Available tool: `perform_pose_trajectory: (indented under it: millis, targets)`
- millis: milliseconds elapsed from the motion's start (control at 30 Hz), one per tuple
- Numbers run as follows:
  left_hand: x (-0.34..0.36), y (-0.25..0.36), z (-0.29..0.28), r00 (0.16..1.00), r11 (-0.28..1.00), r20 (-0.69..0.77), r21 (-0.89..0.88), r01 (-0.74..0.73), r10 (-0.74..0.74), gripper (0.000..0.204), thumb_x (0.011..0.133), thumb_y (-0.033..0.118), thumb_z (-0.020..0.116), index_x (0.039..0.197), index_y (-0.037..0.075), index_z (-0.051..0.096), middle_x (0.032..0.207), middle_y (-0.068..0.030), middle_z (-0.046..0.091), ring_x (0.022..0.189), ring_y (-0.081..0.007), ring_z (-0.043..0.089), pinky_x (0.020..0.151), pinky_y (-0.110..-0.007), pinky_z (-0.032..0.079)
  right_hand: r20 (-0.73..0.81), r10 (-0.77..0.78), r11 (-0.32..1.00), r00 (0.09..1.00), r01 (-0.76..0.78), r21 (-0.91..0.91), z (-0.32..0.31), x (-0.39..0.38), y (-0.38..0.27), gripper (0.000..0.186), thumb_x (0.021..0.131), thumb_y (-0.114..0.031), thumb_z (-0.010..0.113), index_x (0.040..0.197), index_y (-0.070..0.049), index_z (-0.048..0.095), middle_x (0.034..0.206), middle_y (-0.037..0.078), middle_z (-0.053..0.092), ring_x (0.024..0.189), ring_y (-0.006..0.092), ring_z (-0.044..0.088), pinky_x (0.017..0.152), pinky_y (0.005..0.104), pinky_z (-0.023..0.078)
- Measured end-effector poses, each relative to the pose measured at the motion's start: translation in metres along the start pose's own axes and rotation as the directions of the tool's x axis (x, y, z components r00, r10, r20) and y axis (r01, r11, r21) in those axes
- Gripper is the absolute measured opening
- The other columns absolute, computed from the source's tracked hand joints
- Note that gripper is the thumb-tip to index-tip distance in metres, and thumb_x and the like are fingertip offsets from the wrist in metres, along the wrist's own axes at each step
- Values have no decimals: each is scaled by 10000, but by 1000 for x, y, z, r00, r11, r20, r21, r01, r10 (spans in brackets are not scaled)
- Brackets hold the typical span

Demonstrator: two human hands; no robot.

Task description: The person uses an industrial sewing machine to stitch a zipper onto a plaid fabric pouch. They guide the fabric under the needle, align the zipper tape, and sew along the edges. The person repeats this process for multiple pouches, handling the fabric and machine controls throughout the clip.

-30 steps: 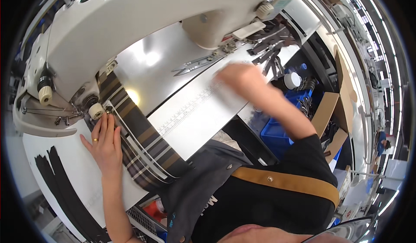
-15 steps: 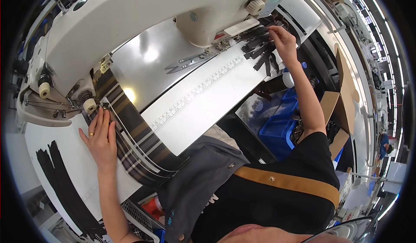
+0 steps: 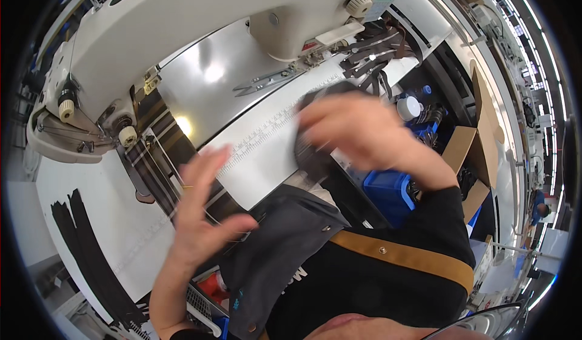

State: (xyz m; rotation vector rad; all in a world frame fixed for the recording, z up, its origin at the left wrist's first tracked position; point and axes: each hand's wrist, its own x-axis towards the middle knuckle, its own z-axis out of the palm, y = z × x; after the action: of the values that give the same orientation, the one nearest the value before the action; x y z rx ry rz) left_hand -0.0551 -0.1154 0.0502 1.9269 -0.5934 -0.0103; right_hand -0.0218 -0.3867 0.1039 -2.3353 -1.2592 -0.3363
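Directions read from the middle of the view, with twelve at its top edge. The left hand (image 3: 203,222), at eight o'clock, is spread wide: its fingers reach up toward one o'clock and its thumb stands well apart, aimed at three. It is blurred and has nothing visible in its grasp; it overlaps the lower part of the plaid cloth (image 3: 171,127), and whether it touches the weave I cannot tell. The right hand (image 3: 357,127), at two o'clock, is half curled and strongly blurred, with its fingers closed around a dark strip (image 3: 312,152) that hangs below them over the near edge of the white desk (image 3: 254,179).

The plaid cloth lies at nine o'clock, running from beneath the arm of the sewing machine (image 3: 182,30) down toward the person's lap, just beside the machine's white knob (image 3: 127,136). Metal scissors (image 3: 267,83) lie at eleven. A pile of dark strips (image 3: 379,52) sits between one and two, beyond the right hand; long black zipper tapes (image 3: 91,255) lie at eight, well out past the left hand. A blue bin (image 3: 385,185) stands at four, and an open cardboard box (image 3: 458,149) at three.
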Motion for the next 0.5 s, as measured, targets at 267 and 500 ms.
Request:
perform_pose_trajectory:
  millis: [267,500]
  targets:
    - [-54,2,0,809,645,414,-492,585,-417,246,961,117,468,995,-64,632,866,-89,670,828,-134,617,799,-279,475,-213,-342,934,915,307,-182,92,54,24,340,666,-45,639,999,22,622,1031,124,599,828,243,617,633,300,539]
    - [-89,3,-8,855,502,224,-729,465,-467,316,948,140,501,1166,-84,551,1020,-151,666,1008,-191,614,905,-295,457,-306,-406,893,861,445,68,137,75,-34,375,672,-82,640,1034,18,629,1046,145,637,824,231,651,673,290,561]
